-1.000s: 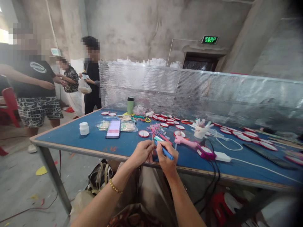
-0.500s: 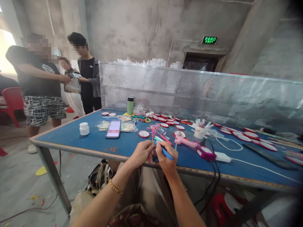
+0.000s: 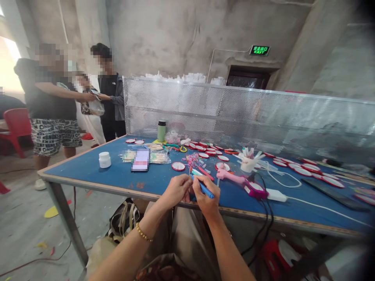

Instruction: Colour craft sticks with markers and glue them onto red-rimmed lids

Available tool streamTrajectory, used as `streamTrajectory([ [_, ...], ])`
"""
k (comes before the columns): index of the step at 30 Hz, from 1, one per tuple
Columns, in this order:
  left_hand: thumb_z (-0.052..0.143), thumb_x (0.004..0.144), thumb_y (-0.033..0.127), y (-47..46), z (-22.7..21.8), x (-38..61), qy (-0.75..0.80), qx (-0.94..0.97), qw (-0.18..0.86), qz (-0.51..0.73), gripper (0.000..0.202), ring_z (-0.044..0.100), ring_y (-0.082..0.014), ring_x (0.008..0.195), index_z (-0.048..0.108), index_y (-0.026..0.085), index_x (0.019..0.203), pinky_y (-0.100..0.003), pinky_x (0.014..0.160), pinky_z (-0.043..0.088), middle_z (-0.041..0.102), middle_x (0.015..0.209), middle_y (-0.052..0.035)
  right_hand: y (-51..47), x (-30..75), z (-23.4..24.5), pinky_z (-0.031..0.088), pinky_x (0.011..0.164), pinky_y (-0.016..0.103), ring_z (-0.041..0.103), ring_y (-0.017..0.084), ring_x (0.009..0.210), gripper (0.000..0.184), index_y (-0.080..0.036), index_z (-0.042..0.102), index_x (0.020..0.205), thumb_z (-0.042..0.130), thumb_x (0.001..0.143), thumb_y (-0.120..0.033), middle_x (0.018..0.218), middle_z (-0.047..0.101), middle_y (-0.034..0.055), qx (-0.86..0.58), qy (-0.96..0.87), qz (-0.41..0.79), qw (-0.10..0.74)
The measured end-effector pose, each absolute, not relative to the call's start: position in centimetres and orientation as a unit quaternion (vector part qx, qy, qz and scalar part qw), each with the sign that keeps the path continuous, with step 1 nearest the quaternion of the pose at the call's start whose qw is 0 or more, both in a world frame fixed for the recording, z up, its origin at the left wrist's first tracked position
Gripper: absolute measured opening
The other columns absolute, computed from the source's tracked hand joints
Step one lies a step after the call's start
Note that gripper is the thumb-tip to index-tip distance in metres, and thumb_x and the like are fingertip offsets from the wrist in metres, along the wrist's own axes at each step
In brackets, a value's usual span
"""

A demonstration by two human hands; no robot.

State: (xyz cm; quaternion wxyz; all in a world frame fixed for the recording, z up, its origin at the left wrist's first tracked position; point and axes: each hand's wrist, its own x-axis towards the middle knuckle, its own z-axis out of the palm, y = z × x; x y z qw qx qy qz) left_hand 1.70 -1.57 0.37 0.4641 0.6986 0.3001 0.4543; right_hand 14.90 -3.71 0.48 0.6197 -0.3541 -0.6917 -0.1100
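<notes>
Near the table's front edge, my right hand (image 3: 208, 199) is closed around a blue marker pen (image 3: 206, 191), its tip end angled up and left toward my other hand. My left hand (image 3: 177, 189) sits just beside it, fingers pinched together on something small that I cannot make out. Just beyond my fingers lie a red pen-like stick (image 3: 206, 174) and a tangle of pink and blue strings (image 3: 193, 160). A round white disc with a red rim (image 3: 178, 166) rests a little further left.
On the blue table (image 3: 84, 169) are a white jar (image 3: 104, 160), a phone (image 3: 141, 160), bagged wooden sticks (image 3: 159, 157), a green bottle (image 3: 161, 131), and a white cup of sticks (image 3: 247, 164). A pink corded tool (image 3: 233, 177) lies right. Two people (image 3: 109, 89) (image 3: 55, 97) stand left.
My hands and the marker stay almost in place. At the left, the standing people have shifted slightly to the right, with their hands and the plastic bag between them.
</notes>
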Motion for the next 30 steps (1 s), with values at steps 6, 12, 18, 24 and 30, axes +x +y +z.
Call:
streamTrajectory([
  [6, 0.043, 0.091, 0.045, -1.74, 0.77, 1.81, 0.309, 0.696, 0.465, 0.452, 0.032, 0.051, -0.0127, 0.036, 0.048, 0.021, 0.07, -0.021, 0.039, 0.035, 0.05, 0.042, 0.0045, -3.58, 15.12, 0.64, 0.052, 0.06, 0.022, 0.066, 0.013, 0.06, 0.006, -0.019, 0.065, 0.087, 0.06, 0.09, -0.021, 0.071, 0.069, 0.0008, -0.348, -0.687, -0.127, 0.625],
  [12, 0.041, 0.091, 0.04, -1.92, 1.22, 1.89, 0.322, 0.701, 0.441, 0.459, 0.03, 0.051, -0.013, 0.038, 0.047, 0.021, 0.069, -0.021, 0.04, 0.035, 0.051, 0.044, 0.0035, -2.96, 15.43, 0.79, 0.052, 0.06, 0.02, 0.066, 0.012, 0.057, 0.007, -0.02, 0.065, 0.088, 0.061, 0.091, -0.024, 0.072, 0.07, -0.0003, -0.316, -0.698, -0.157, 0.623],
  [18, 0.043, 0.09, 0.038, -1.83, 1.25, 1.89, 0.319, 0.701, 0.442, 0.46, 0.028, 0.054, -0.014, 0.039, 0.051, 0.019, 0.07, -0.021, 0.04, 0.036, 0.052, 0.045, 0.0029, -3.12, 15.59, 0.57, 0.051, 0.059, 0.022, 0.063, 0.012, 0.056, 0.011, -0.019, 0.065, 0.085, 0.061, 0.091, -0.027, 0.069, 0.067, -0.0002, -0.339, -0.669, -0.137, 0.647],
  [24, 0.045, 0.09, 0.042, -1.75, 0.59, 1.94, 0.298, 0.685, 0.479, 0.461, 0.029, 0.052, -0.0125, 0.037, 0.052, 0.019, 0.074, -0.02, 0.037, 0.034, 0.052, 0.048, 0.0043, -3.62, 15.36, 0.39, 0.049, 0.052, 0.022, 0.06, 0.012, 0.051, 0.014, -0.018, 0.064, 0.08, 0.059, 0.091, -0.026, 0.064, 0.065, -0.0003, -0.372, -0.659, -0.098, 0.647],
  [30, 0.047, 0.09, 0.047, -1.89, 0.81, 1.74, 0.293, 0.689, 0.481, 0.456, 0.033, 0.049, -0.0111, 0.035, 0.05, 0.019, 0.072, -0.019, 0.038, 0.031, 0.052, 0.044, 0.0042, -3.74, 15.03, 0.6, 0.049, 0.053, 0.023, 0.06, 0.012, 0.051, 0.014, -0.019, 0.063, 0.08, 0.057, 0.092, -0.024, 0.063, 0.066, 0.0, -0.359, -0.666, -0.114, 0.644],
])
